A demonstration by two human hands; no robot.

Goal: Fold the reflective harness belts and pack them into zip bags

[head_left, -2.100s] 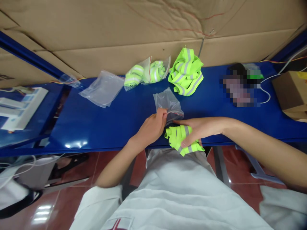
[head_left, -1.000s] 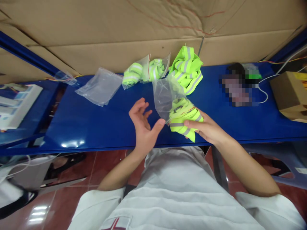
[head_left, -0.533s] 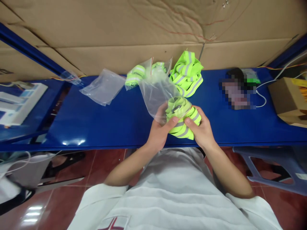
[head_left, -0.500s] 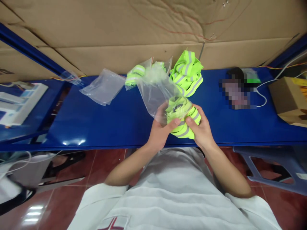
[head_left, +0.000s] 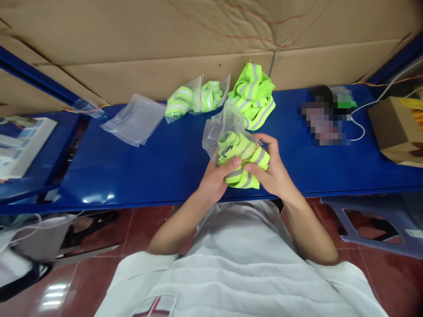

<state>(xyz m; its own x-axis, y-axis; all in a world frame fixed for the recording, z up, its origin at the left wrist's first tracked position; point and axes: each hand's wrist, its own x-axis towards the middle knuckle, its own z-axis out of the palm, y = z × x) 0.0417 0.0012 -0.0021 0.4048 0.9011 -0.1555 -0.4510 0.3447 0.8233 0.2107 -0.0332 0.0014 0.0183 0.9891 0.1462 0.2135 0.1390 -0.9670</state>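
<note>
Fingers of the left hand (head_left: 213, 180) and right hand (head_left: 273, 171) clasp a striped yellow-green bundle (head_left: 243, 178) from either side, equally near. It slants far-left to near-right by the front edge of the blue table (head_left: 139, 176), its far part inside a clear bag (head_left: 214, 130); beyond lies a loose striped heap (head_left: 254, 99).

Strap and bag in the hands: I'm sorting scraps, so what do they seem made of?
Strap: probably synthetic fabric, matte yellow-green with a grey stripe; it bends in soft folds.
Bag: seemingly thin plastic, clear and glossy; the strap shows through its creased film.
</note>
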